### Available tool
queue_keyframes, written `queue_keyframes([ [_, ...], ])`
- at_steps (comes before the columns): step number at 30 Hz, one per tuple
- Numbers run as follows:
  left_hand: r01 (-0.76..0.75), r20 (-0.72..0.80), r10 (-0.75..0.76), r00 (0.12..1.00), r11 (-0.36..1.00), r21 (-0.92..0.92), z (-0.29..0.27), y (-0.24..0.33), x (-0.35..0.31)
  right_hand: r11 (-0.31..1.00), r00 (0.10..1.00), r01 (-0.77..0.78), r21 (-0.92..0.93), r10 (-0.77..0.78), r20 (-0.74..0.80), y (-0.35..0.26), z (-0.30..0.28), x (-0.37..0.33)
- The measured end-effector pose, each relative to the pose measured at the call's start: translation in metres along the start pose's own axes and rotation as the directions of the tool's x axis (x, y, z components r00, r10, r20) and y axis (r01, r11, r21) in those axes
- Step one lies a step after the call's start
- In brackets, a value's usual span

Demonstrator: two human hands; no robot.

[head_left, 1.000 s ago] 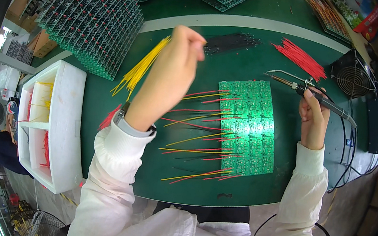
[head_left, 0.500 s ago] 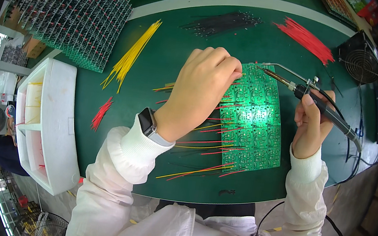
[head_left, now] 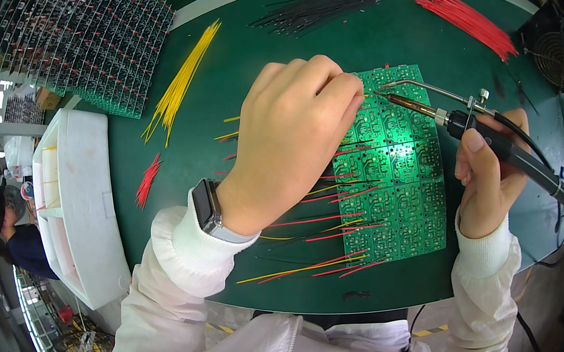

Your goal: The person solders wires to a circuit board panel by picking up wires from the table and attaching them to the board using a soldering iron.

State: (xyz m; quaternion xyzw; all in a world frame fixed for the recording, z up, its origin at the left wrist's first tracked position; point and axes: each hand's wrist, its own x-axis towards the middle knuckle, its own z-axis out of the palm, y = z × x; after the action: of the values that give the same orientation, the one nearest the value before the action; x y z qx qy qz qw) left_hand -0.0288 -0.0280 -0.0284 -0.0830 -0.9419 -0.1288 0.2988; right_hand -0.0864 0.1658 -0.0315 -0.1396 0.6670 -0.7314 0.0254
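Board [head_left: 398,163], green, one: lay flat on the table [head_left: 194,143], right of centre, long sides running far to near. Wires [head_left: 319,219], red, yellow and black: trailed off its left edge, presumably so that its face stayed open to the right. Left hand [head_left: 297,117]: arched over the board's far left corner, thumb and forefinger pinched, apparently on a yellow wire [head_left: 232,119] whose tail showed past the hand; pinched end too small to make out. Iron [head_left: 456,122], black-handled, with feed tube: grasped by the right hand [head_left: 485,178] well behind the hot end, likely for safety and aim, its tip just beside the left fingertips; contact not discernible. Bundles, sorted by colour, probably for easy picking: black [head_left: 322,9] and red [head_left: 465,22] toward the table's far edge; yellow [head_left: 184,81] and short red [head_left: 148,181] toward its left edge. Box [head_left: 93,179], white, divided: stood at the table's left edge; yellow strands in the far compartment, a trace of red in the near one, depths hidden.
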Motion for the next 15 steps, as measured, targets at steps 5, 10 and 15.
queue_keyframes([
  [5, -0.004, -0.004, 0.005, 1.0, 0.999, 0.035, 0.0017, 0.0021, 0.0006, 1.0, 1.0, 0.007, -0.014, -0.007, 0.022, 0.001, -0.0015, 0.0],
  [10, -0.035, 0.004, 0.034, 0.999, 0.997, 0.063, 0.0019, 0.0028, 0.0022, 0.999, 1.0, 0.006, -0.035, -0.005, 0.021, -0.0015, -0.0007, 0.0001],
  [15, -0.032, 0.006, 0.031, 0.999, 0.998, 0.06, 0.0033, 0.0016, 0.0006, 0.999, 0.999, 0.009, -0.036, -0.007, 0.044, 0.0001, -0.0009, 0.0003],
])
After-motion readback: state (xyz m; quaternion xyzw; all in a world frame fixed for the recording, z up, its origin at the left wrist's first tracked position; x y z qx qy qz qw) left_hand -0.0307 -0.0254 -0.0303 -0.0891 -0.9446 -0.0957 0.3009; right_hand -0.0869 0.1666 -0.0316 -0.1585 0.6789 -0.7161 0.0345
